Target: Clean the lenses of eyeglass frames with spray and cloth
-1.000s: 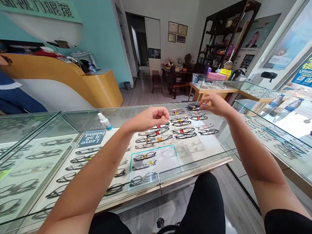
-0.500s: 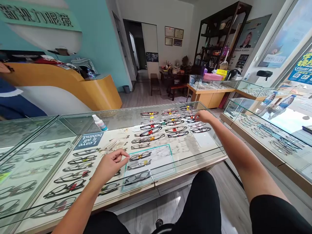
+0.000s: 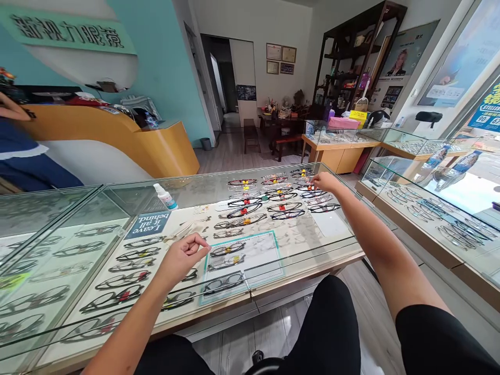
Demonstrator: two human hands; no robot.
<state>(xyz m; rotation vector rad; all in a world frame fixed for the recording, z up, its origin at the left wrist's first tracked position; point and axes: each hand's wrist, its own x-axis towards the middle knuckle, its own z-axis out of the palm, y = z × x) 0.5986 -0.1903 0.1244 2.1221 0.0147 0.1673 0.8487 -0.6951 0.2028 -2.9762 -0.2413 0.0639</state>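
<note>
Above a smooth glass surface (image 3: pixel 302 252), the left hand (image 3: pixel 185 259) curls closed; the right hand (image 3: pixel 326 183) reaches thin-rimmed glasses (image 3: pixel 305 188), its grip too small to tell.

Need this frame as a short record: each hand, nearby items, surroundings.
Left hand: fingers curled, nothing visible held; near a corner of the teal-edged sheet
Right hand: reaching to the far-right glasses; contact or grip unclear
Surface: glass counter with many glasses, several with red or yellow tags
Bottle: white spray, just beyond the blue card
Card text: "Leave it all behind.", upside down
Background: person at far left, by an orange desk
</note>
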